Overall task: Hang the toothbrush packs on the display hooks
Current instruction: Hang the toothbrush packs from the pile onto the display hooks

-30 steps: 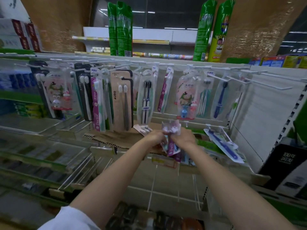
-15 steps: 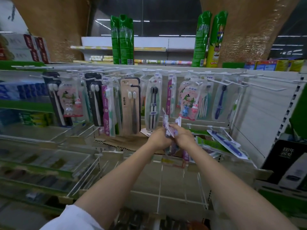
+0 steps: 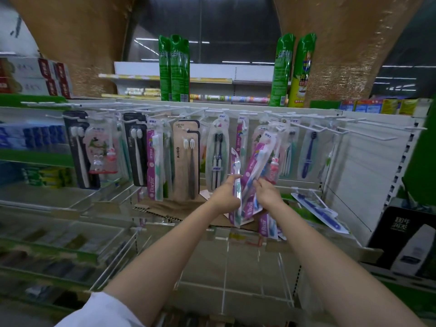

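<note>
A single toothbrush pack (image 3: 236, 185) is gripped by the left hand (image 3: 226, 197), a purple bundle (image 3: 253, 175) by the right hand (image 3: 267, 194), below the hooks (image 3: 245, 114)

Dim, cool light from ceiling strip lamps (image 3: 146, 44) far behind. Wide-angle bending at the edges; lower-left shelves (image 3: 47, 232) smeared with blur; soft shadows.

The purple toothbrush packs (image 3: 253, 175) are glossy clear plastic over printed card. The white display hooks (image 3: 368, 135) look like smooth coated metal wire. A matt beige paper-card pack (image 3: 186, 161) hangs left of centre. Rough brown corrugated cardboard (image 3: 169, 207) lies on the shelf. The tall green cans (image 3: 174, 69) along the top edge look glossy.
</note>
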Demonstrator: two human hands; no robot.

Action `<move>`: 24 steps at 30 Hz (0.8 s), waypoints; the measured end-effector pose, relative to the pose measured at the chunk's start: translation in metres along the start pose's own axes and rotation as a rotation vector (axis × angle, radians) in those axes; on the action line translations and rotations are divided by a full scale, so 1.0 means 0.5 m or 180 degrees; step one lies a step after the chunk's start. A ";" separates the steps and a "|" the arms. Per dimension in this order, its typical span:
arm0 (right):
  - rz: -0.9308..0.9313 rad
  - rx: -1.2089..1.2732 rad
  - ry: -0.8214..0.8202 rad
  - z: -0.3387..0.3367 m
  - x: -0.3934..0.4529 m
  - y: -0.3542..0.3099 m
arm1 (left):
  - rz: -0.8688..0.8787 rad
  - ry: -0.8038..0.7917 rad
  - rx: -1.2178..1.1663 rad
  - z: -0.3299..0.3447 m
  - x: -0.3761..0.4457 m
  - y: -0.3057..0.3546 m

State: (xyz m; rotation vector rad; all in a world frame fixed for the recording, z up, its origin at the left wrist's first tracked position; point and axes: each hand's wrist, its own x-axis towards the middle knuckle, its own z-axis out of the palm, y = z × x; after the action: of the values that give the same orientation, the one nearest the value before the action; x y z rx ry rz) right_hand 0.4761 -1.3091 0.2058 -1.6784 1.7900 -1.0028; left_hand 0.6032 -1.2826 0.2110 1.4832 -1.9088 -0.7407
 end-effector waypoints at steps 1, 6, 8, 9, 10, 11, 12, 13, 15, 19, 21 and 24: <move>-0.0012 -0.0022 -0.0001 -0.003 0.004 -0.005 | 0.0033 0.0009 0.0001 0.000 0.004 0.005; 0.0008 -0.0238 -0.0085 -0.022 0.026 -0.030 | 0.0023 0.0118 -0.0097 -0.012 0.014 0.018; 0.0041 -0.0308 -0.0129 -0.028 0.035 -0.041 | 0.0026 0.0146 -0.0180 -0.019 0.019 0.013; 0.0056 -0.0324 -0.0149 -0.030 0.037 -0.046 | 0.0037 0.0156 -0.0200 -0.023 0.021 0.009; 0.0053 -0.0312 -0.0170 -0.030 0.040 -0.051 | 0.0050 0.0171 -0.0198 -0.027 0.023 0.007; 0.0068 -0.0262 -0.0204 -0.030 0.041 -0.058 | 0.0063 0.0197 -0.0178 -0.030 0.025 0.005; 0.0081 -0.0205 -0.0231 -0.028 0.044 -0.062 | 0.0076 0.0223 -0.0160 -0.033 0.028 0.002; 0.0132 -0.0160 -0.0277 -0.028 0.043 -0.068 | 0.0088 0.0231 -0.0149 -0.035 0.031 0.000; 0.0223 -0.0104 -0.0351 -0.029 0.040 -0.077 | 0.0118 0.0198 -0.0115 -0.037 0.036 -0.005; 0.0265 -0.0233 -0.0373 -0.023 0.042 -0.085 | 0.0152 0.0093 -0.0019 -0.038 0.037 -0.007; 0.0253 -0.0366 -0.0387 -0.016 0.048 -0.083 | 0.0110 0.0031 0.0029 -0.034 0.039 -0.008; 0.0282 -0.0463 -0.0473 -0.008 0.046 -0.077 | 0.0013 -0.0003 0.0030 -0.024 0.045 -0.017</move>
State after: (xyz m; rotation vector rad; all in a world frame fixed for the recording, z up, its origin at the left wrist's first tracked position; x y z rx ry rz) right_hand 0.4939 -1.3301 0.2413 -1.6948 1.8583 -0.7058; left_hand 0.6134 -1.3071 0.2154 1.4844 -1.9181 -0.7316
